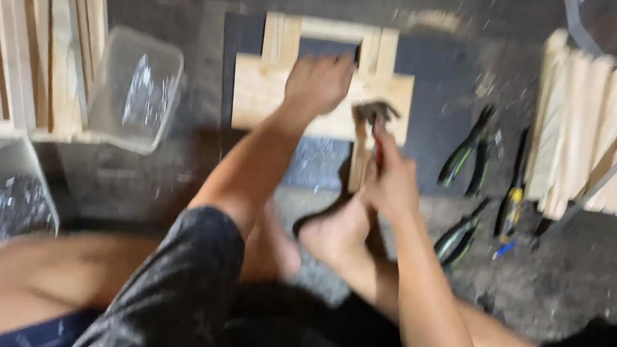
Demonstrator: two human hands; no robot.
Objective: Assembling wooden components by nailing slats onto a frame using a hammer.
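Pale wood makes up the small frame (323, 84) that is laid on a dark mat (437, 88) on the grey floor (601, 269), in front of a person seated there. The left hand (318, 84) is pressed flat on the frame's broad front board, fingers spread and its grip closed on nothing. The right hand (392, 180) is seen just below the frame's lower edge, its grip closed around the wooden handle of a hammer (367, 138); the handle is held roughly upright and the dark metal head is seen over the front board, beside the left hand. Whether the head touches the wood cannot be told, as the picture is blurred. A bare foot (333, 232) is seen on the floor just beneath the right hand.

To the right of the mat, pliers with green and black handles (468, 147) are laid, with a second pair (459, 237) nearer the person and a yellow-handled tool (511, 200) beside them. A row of wooden slats (607, 127) is laid further right. At the left, long wooden strips (28, 33) are stacked, a clear plastic tub (137, 89) rests against them, and a grey tray (0, 204) holding small metal pieces sits below.
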